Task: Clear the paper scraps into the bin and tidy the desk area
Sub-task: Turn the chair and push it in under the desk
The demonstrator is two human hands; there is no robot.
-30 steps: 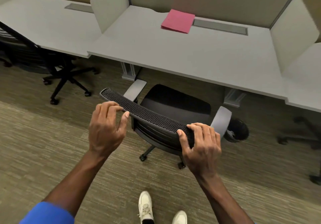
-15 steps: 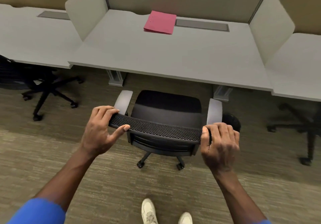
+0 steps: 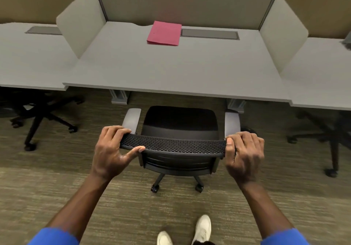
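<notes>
A black office chair (image 3: 180,123) with grey armrests stands on the carpet, facing the grey desk (image 3: 171,69). My left hand (image 3: 112,149) grips the left end of its mesh backrest top (image 3: 174,146), and my right hand (image 3: 245,153) grips the right end. A pink folder (image 3: 164,33) lies flat at the back of the desk, beside a cable tray lid (image 3: 209,34). A dark bin (image 3: 249,130) peeks out under the desk just past my right hand, mostly hidden. No paper scraps show on the desk.
Beige divider panels (image 3: 81,20) wall off the desk on both sides. Other black chairs stand under the neighbouring desks, one at the left (image 3: 39,115) and one at the right (image 3: 330,140). My white shoes (image 3: 203,229) are on the carpet behind the chair.
The chair has swung from angled to square with the desk. My left hand has closed onto the backrest's left end, and my right hand has slid to its right end.
</notes>
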